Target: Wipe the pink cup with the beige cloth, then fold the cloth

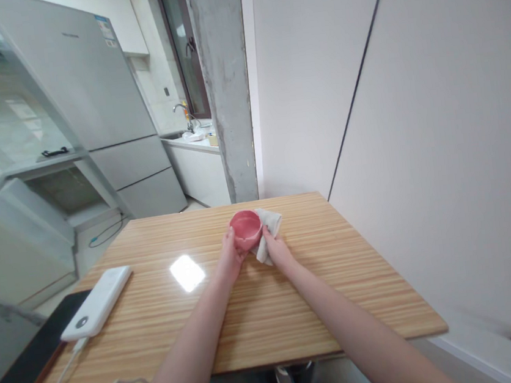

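Note:
A small round pink bowl is held up over the far half of the wooden table, tilted so its hollow inside faces me. My left hand grips its left side, thumb near the rim and fingers underneath. On the other side, my right hand is closed on a pale grey-white cloth, pressing it against the bowl's right outer wall. Part of the cloth hangs below the right hand. The fingertips behind the bowl and cloth are hidden.
The wood-grain table spans the front. A white power bank with a cable lies on its left, beside a dark flat panel. A white wall borders the right. Behind stand a fridge and a sink counter.

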Available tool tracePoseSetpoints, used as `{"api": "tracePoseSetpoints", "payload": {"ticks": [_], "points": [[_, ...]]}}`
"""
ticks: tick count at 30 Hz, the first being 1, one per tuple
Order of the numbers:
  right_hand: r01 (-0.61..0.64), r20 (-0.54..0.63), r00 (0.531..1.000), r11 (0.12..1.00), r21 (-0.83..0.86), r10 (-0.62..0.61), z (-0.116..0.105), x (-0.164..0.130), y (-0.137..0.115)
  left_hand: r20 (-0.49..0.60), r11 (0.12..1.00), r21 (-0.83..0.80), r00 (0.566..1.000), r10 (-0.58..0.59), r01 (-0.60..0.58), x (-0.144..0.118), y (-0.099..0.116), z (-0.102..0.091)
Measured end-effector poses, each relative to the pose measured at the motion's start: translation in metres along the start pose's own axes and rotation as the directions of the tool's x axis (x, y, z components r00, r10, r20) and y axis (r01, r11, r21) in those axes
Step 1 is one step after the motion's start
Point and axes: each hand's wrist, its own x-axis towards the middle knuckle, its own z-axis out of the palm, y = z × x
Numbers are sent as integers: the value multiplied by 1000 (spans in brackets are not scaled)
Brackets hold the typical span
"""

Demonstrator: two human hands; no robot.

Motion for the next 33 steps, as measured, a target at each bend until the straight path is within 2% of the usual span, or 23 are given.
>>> {"api": "tracePoseSetpoints", "payload": {"ticks": [3, 5, 8, 11, 13, 15, 16, 18, 20, 21, 24, 26, 28, 30, 33], "points": [[-114, -108, 987, 992, 59, 119, -13, 12, -9, 101, 970, 109, 969, -227, 216, -2, -3, 1], [-145, -110, 982, 988, 55, 151, -18, 16, -15, 150, 952, 137, 944, -293, 273, -4, -3, 1], [-106, -35, 994, 993, 51, 108, -14, 11, -21, 118, 966, 126, 964, -240, 225, -5, -4, 3], [-23, -16, 1000, 999, 50, 24, -2, -1, -19, 31, 994, 89, 997, -68, 65, -6, -6, 8], [34, -17, 999, 998, 58, -33, 2, -6, -16, 11, 996, 80, 999, 33, -34, -7, -8, 11], [70, -35, 997, 995, 66, -68, 1, -4, -14, 9, 992, 93, 997, 81, -81, -9, -9, 12], [75, -48, 996, 995, 65, -71, -2, -1, -13, 20, 992, 110, 998, 61, -63, -9, -9, 12], [43, -56, 998, 997, 60, -40, -11, 9, -14, 59, 985, 163, 996, -64, 54, -10, -8, 10], [-36, -14, 999, 999, 36, 37, -18, 17, -15, 92, 960, 225, 978, -190, 165, -11, -5, 7], [-78, 5, 997, 997, 16, 77, -20, 19, -14, 90, 951, 245, 973, -214, 187, -10, -3, 5], [-146, 1, 989, 989, -29, 147, -15, 13, -11, 17, 968, 223, 992, -125, 118, -9, -1, 3], [-106, -2, 994, 994, -12, 106, -5, 2, -8, -32, 985, 168, 999, -23, 28, -8, -2, 5], [-21, 3, 1000, 1000, 18, 21, 2, -6, -7, -29, 988, 145, 998, 49, -44, -7, -3, 7], [29, -38, 999, 998, 51, -28, 3, -6, -9, 13, 988, 149, 999, 39, -40, -7, -3, 9], [-57, -79, 995, 994, 97, 65, -8, 5, -17, 31, 982, 170, 996, -88, 81, -8, 1, 10]]}}
